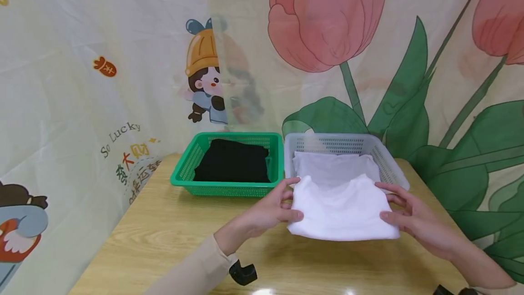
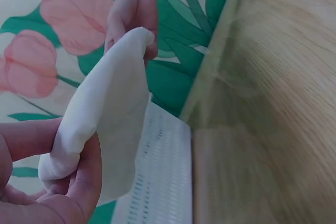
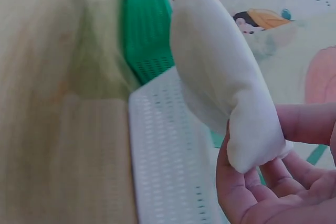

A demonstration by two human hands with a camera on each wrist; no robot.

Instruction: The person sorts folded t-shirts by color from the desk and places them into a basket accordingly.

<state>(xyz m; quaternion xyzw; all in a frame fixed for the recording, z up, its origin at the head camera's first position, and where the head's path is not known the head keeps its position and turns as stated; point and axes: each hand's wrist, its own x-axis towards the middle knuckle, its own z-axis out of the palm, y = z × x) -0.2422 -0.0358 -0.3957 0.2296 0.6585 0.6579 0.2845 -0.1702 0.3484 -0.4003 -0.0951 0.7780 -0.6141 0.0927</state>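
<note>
A folded white T-shirt [image 1: 340,208], its curved neckline facing up and away, is held in the air between both hands. My left hand [image 1: 273,211] pinches its left edge, thumb on the near face and fingers behind. On the opposite edge my right hand [image 1: 413,220] grips it the same way. Just behind the shirt is a white basket [image 1: 393,167] with folded white cloth [image 1: 335,166] inside. In the left wrist view the shirt [image 2: 113,108] hangs over the basket's perforated side [image 2: 163,166]; the right wrist view shows fingers curled round its corner [image 3: 252,145].
A green basket [image 1: 229,190] holding folded black cloth [image 1: 233,160] stands left of the white one. Both sit at the back of a wooden table [image 1: 180,231], against a printed curtain [image 1: 143,35] with tulips and cartoon figures.
</note>
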